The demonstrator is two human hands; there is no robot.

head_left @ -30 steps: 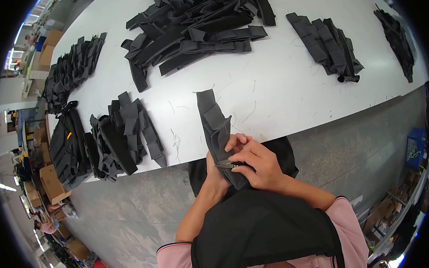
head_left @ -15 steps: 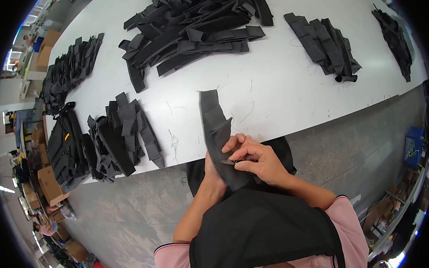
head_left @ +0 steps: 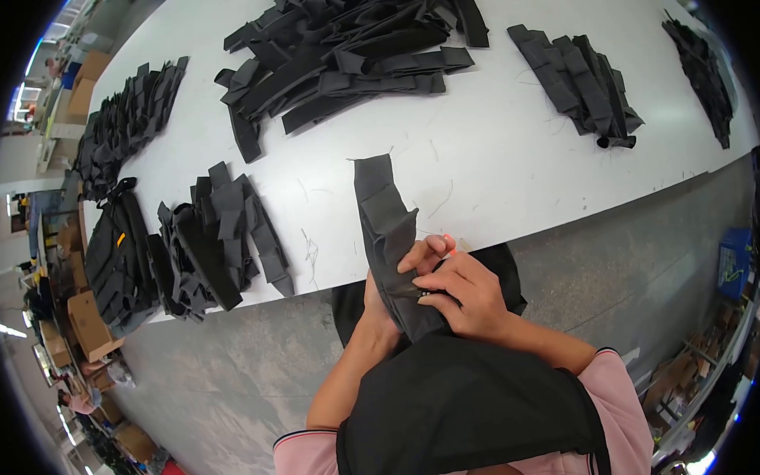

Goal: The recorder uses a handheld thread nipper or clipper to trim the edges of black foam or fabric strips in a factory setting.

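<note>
A long black fabric strip with stitched folds rises from my lap over the table's near edge. My left hand is wrapped around it from behind, and fingers curl over its right side. My right hand is closed beside the strip's right edge, thumb and forefinger pinching a small, slim metal tool against the fabric. Its kind cannot be made out, as the fingers hide most of it. A small orange-red bit shows behind the fingers.
On the white table lie a large heap of black strips, a left bundle, a far-left bundle, a right bundle and a far-right bundle. A black bag lies at the left edge. Loose threads are scattered about.
My right hand has shifted slightly right, and the tool's thin tip, plain before, is now mostly hidden. The orange-red bit has come into sight. The strip has turned slightly.
</note>
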